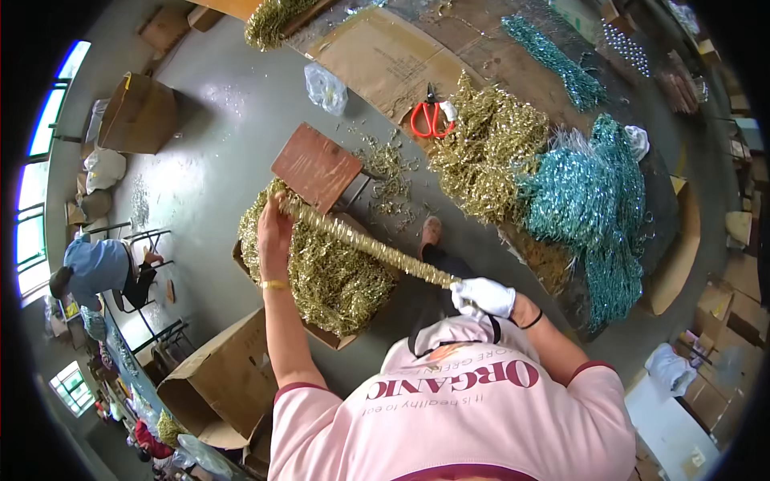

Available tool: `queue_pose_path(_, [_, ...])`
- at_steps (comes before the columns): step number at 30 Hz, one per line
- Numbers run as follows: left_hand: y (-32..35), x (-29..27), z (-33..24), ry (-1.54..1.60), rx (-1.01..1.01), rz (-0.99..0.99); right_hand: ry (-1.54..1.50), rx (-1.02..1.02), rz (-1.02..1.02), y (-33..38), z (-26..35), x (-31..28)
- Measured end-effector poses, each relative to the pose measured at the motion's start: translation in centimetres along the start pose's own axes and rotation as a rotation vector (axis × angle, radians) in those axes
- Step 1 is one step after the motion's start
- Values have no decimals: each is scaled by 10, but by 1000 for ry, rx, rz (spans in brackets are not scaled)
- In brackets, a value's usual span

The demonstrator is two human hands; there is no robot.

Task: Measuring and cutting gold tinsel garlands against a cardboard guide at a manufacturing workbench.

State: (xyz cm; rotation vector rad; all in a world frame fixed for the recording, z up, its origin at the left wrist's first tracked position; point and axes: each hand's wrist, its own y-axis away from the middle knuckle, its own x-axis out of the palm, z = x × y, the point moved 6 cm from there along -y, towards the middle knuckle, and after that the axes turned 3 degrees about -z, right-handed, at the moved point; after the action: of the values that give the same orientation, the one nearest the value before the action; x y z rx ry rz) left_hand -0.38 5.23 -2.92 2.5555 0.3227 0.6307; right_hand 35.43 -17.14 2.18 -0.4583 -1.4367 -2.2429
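Note:
A gold tinsel garland (pixel 373 247) stretches taut between my two hands in a slanting line. My bare left hand (pixel 274 220), raised ahead of me at the far end, is closed on it. Near my body, my right hand (pixel 484 297) in a white glove grips the other end. Under the strand, a cardboard box (pixel 327 337) brims with a tangled heap of gold tinsel (pixel 333 289), close to my left forearm. A small wooden stool (pixel 318 167) with a reddish-brown top stands just beyond the box.
The table (pixel 449 32) at right bears cardboard (pixel 385 60), red-handled scissors (pixel 433 119), a gold tinsel pile (pixel 485 156) and teal tinsel (pixel 581 188). Tinsel scraps (pixel 389 172) litter the floor. Cartons (pixel 224 381) stand at left. A person (pixel 104 264) sits farther left.

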Motion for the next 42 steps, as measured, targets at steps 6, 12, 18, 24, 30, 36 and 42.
queue_pose_path(6, [-101,74,-46,-125,-32,47,170,-88,-162,-40,109,-45])
queue_pose_path(12, [-176,117,-62,-255,-94,136,130,-106,-264,-95,144,-83])
queue_pose_path(18, [-305,160,-45,-495,-233,258,85,-153,-473,-153,192,-124])
queue_pose_path(24, [-402,198,-40,-775,-341,306,-105,-131,-580,-202,230,-119])
queue_pose_path(30, [-443,187,-62,-931,-347,320,-223,-58,-594,-248,240,-114])
queue_pose_path(36, [-479,198,-68,-1006,-283,428,-55,-105,-716,-267,263,-125])
queue_pose_path(42, [-512,200,-75,-1190,-81,723,435,-201,-906,-271,288,-137])
